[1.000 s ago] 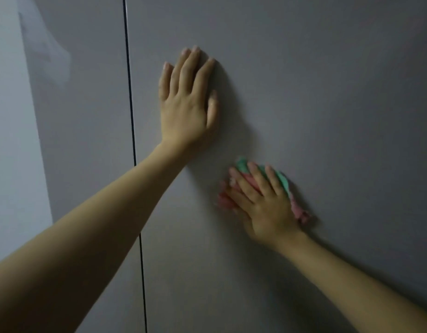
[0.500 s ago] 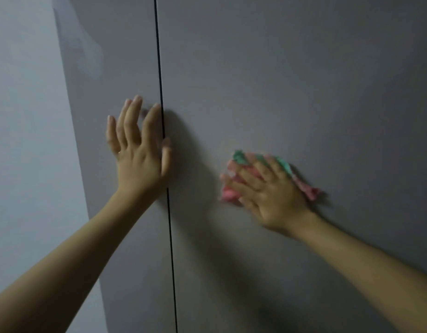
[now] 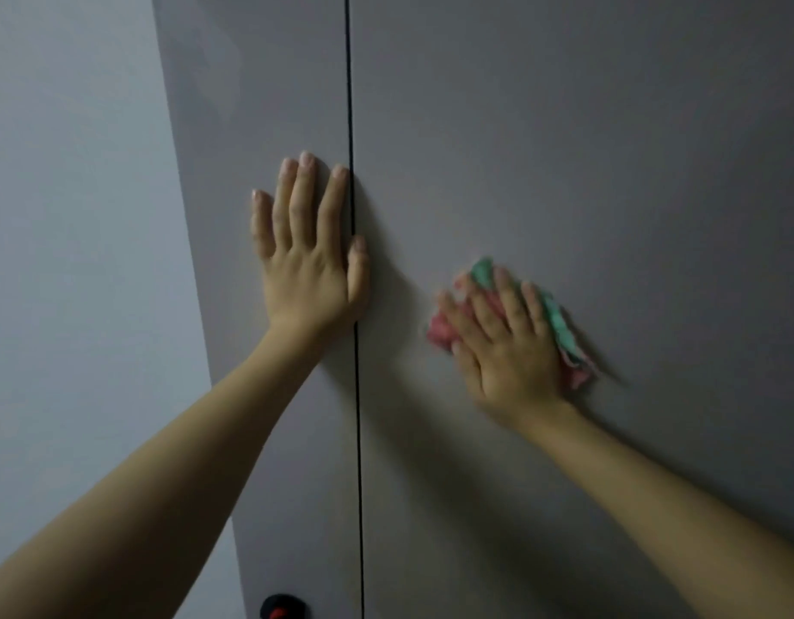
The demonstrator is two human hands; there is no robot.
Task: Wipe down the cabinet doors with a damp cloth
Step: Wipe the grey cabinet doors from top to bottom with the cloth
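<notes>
The left hand (image 3: 308, 256) is lying flat on the left door (image 3: 270, 105), its fingers straight and slightly spread, pointing up; the index finger is running right along the dark seam (image 3: 351, 127) between the two doors, and the thumb is crossing that seam so its tip is touching the edge of the right door (image 3: 587, 127). The right hand (image 3: 504, 346) is pressing a cloth (image 3: 560, 332) against the right door, to the right of the seam and a little lower than the left hand; its fingers are lying straight and fanned over the cloth, pinning it flat rather than curling round it. The cloth is bunched, showing pink at the left, under the fingertips, and at the lower right, and green along the top and right side, with its edges sticking out past the hand on both sides. The right hand and cloth are looking slightly blurred. Both forearms are reaching in from the bottom corners. A paler wall (image 3: 64, 216) is standing to the left of the cabinet. At the bottom edge, near the foot of the left door, a small dark thing with a red spot (image 3: 282, 610) is showing, too cut off to tell what it is
</notes>
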